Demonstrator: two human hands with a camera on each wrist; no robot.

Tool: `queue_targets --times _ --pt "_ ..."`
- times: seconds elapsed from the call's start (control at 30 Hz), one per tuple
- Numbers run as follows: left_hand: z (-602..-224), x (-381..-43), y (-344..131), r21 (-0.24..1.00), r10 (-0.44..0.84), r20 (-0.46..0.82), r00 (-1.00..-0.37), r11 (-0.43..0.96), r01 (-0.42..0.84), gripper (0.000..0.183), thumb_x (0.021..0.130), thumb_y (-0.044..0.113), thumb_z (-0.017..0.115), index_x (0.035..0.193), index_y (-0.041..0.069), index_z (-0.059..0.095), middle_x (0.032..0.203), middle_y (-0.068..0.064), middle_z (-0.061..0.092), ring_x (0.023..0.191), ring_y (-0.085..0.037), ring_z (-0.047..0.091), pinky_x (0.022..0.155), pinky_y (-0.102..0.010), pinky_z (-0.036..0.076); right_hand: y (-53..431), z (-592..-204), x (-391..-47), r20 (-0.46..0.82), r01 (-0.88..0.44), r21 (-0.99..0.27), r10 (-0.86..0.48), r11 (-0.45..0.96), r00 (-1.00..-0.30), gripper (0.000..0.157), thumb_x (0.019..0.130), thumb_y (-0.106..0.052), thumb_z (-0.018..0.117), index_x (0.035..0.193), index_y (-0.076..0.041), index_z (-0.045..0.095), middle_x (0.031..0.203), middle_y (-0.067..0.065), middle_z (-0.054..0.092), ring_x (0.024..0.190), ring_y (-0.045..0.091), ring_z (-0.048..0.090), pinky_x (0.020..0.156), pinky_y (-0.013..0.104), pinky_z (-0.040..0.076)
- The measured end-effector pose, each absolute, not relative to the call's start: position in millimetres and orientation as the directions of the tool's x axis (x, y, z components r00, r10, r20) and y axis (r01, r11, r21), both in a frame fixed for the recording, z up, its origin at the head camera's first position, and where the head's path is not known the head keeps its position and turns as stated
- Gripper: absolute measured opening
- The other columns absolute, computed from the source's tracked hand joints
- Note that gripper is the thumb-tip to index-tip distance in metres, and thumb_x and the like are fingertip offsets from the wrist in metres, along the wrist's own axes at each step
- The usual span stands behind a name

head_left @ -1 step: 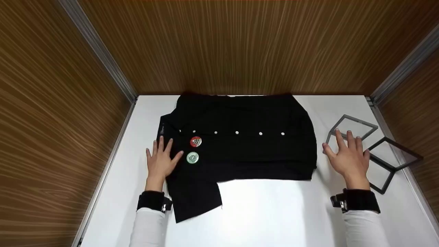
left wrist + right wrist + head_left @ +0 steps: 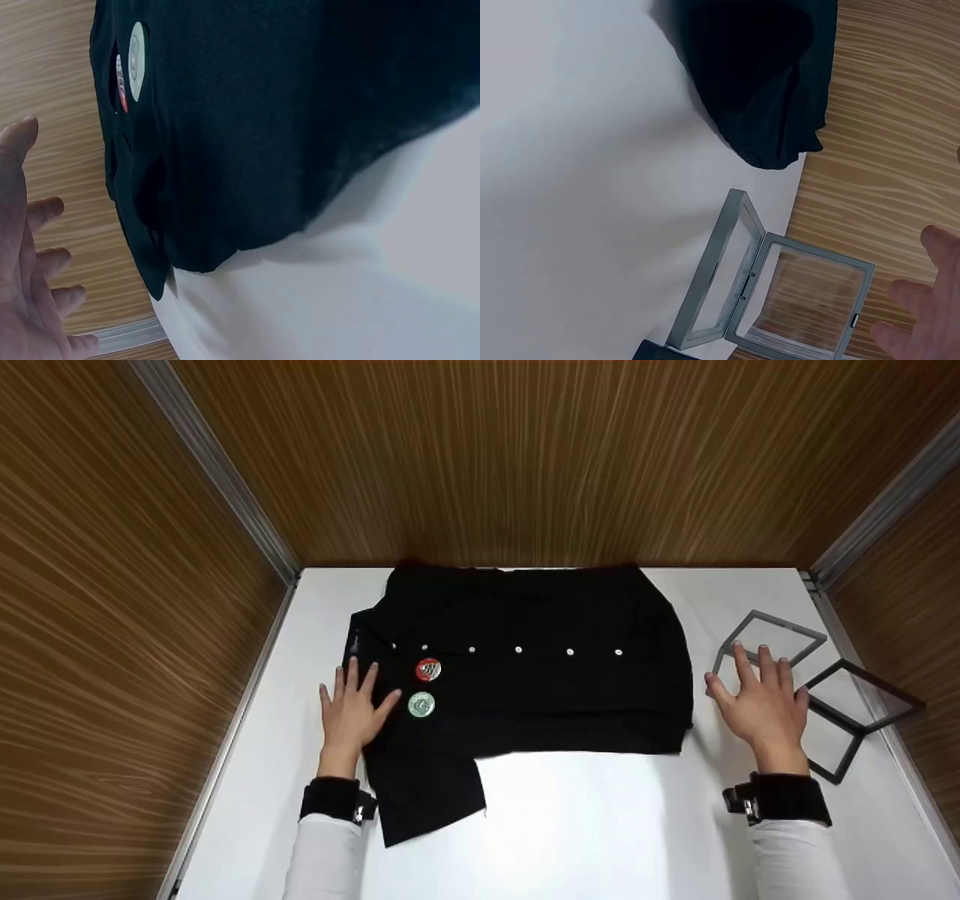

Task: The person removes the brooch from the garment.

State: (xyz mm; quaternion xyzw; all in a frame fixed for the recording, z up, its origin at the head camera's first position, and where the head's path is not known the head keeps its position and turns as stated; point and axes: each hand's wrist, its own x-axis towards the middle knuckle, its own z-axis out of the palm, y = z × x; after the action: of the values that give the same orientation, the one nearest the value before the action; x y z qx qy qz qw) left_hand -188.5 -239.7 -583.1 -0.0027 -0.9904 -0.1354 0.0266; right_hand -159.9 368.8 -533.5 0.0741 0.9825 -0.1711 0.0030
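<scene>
1. Far left: wood-grain panel [image 2: 90,660] fills that side of the head view, with a metal strip along its edge.
2. Left of centre: we have the left hand [image 2: 349,721], palm down, fingers spread and fairly straight, holding nothing. From above, its fingertips overlap the collar end of the black shirt [image 2: 555,697]; the left wrist view shows it raised, a gap between fingers and cloth. We see a black wristband [image 2: 330,799] and white sleeve [image 2: 322,859] below it.
3. Centre-left to centre-right: black shirt lies spread on the white table [image 2: 570,825], collar end left, far side up at the table's back edge. One short sleeve sticks down toward lower centre-left.
4. On the shirt, left part: we mark a red round badge [image 2: 428,669], with a green round badge [image 2: 421,704] just below it. A row of white buttons [image 2: 518,649] runs across the middle.
5. Right of centre: right hand [image 2: 765,712], palm down, fingers apart and only slightly bent, nothing in hold. From above, it overlaps part of the gray hinged case [image 2: 790,625]; in the right wrist view we see fingers and case apart.
6. Right: gray hinged case stands open on the table, clear panes, beyond the hand's fingertips. Black hinged case [image 2: 836,715], also open, sits nearer the right edge, just beside the hand as we view it from above.
</scene>
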Motion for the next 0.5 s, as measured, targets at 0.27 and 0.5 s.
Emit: queue_targets --times 0.27,0.5 --pt "-585.5 -190.1 -233.9 0.276 -0.001 0.051 -0.999 0.961 0.013 0.079 0.093 0.068 0.043 0.152 0.017 0.038 0.16 -0.019 0.018 0.145 -0.043 0.016 0.111 -0.068 0.007 365.4 -529.6 -161.7 -0.024 0.137 -0.33 0.136 0.934 -0.99 0.079 0.097 -0.067 0.029 0.159 -0.02 0.012 0.159 0.024 0.007 0.143 0.051 0.001 0.102 0.078 0.004" --pt "-584.2 -190.8 -233.3 0.275 -0.002 0.047 -0.999 0.961 0.011 0.078 0.093 0.068 0.044 0.152 0.017 0.039 0.16 -0.018 0.018 0.145 -0.043 0.015 0.111 -0.067 0.008 359.1 -527.2 -165.0 -0.023 0.127 -0.327 0.126 0.937 -0.992 0.079 0.097 -0.067 0.03 0.159 -0.02 0.012 0.159 0.024 0.007 0.143 0.05 0.001 0.103 0.077 0.004"
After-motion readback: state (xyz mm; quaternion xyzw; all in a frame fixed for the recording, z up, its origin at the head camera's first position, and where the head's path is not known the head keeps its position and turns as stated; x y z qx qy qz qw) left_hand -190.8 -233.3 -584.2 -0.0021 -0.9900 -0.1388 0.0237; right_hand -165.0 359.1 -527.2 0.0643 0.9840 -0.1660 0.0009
